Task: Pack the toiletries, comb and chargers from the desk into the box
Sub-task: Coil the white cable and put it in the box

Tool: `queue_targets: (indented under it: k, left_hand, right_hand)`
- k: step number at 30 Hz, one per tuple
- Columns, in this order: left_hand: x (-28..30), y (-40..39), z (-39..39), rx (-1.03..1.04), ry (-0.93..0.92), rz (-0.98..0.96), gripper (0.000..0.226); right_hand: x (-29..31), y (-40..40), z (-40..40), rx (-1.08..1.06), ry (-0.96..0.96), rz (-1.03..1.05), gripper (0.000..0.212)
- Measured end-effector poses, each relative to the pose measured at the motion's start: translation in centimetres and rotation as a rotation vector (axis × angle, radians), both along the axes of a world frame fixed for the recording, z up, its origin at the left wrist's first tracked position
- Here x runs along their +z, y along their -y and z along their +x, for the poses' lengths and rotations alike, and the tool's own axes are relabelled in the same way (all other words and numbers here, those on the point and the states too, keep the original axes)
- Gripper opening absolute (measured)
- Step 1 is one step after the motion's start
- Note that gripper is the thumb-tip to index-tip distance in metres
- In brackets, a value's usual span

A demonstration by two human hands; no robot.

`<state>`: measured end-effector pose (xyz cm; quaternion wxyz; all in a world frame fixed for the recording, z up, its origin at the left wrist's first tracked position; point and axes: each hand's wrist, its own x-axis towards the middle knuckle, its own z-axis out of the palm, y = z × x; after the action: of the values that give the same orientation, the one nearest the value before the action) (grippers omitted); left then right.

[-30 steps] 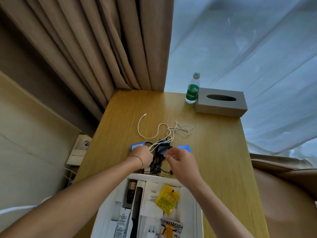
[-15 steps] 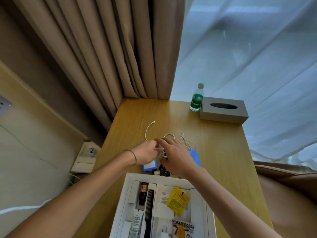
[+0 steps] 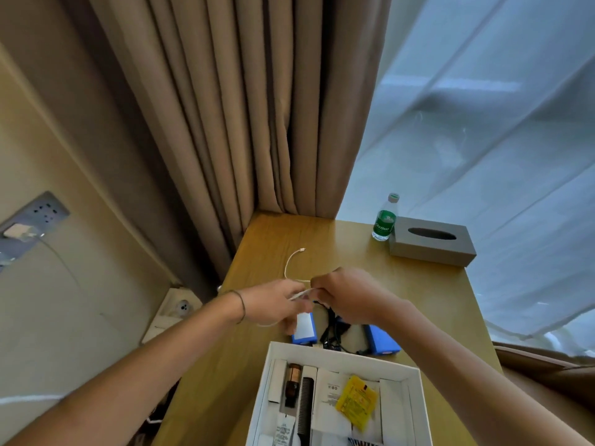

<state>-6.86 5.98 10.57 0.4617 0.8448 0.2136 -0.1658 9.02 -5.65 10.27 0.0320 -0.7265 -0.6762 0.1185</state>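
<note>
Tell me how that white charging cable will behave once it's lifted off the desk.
The white charging cable looks thin and floppy: its free end curves loosely on the desk, so it'll likely dangle and trail. Both the left hand and right hand pinch it, suggesting bundling helps.

A clear plastic water bottle with a green label and pale cap (image 3: 384, 219) stands upright at the far right of the light wooden desk (image 3: 425, 291), just beside the left end of a grey rectangular tissue box with a dark oval slot (image 3: 431, 241). Heavy tan pleated curtains (image 3: 225, 123) hang behind the desk's far left corner, and a sheer white curtain (image 3: 483, 123) covers the window to their right. On the beige wall at left sits a grey socket panel (image 3: 29, 225) with a white plug and cable in it, a white socket block (image 3: 175, 312) lies lower down near the desk edge, and part of a brown padded seat (image 3: 553, 375) shows at the right.
</note>
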Motion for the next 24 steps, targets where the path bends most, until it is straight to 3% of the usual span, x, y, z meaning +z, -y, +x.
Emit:
queue_targets:
  k: [3, 9, 12, 15, 17, 20, 24]
  left_hand:
    - [0.8, 0.4, 0.0, 0.171, 0.168, -0.213, 0.04]
    - [2.2, -0.2, -0.5, 0.496, 0.555, -0.918, 0.04]
    - [2.3, -0.1, 0.4, 0.724, 0.685, -0.975, 0.037]
    - [2.0, 0.5, 0.8, 0.923, 0.703, -0.839, 0.035]
    - [2.0, 1.3, 0.9, 1.008, 0.692, -0.979, 0.038]
    - [2.2, 2.4, 0.5, 0.919, 0.629, -1.24, 0.046]
    - [2.3, 2.8, 0.6, 0.972, 0.65, -1.153, 0.04]
  right_hand:
    - [2.1, 0.0, 0.1, -0.047, -0.068, 0.026, 0.027]
    - [2.1, 1.2, 0.1, -0.33, -0.736, 0.23, 0.04]
    - [0.4, 1.1, -1.3, -0.413, -1.034, 0.308, 0.039]
    - [-0.9, 0.7, -2.6, -0.435, -0.982, 0.351, 0.037]
    - [-1.3, 0.4, -3.6, -0.41, -0.897, 0.373, 0.035]
    - [-1.8, -0.1, -5.1, -0.376, -0.927, 0.339, 0.033]
    - [-1.9, 0.2, -5.7, -0.396, -0.898, 0.263, 0.043]
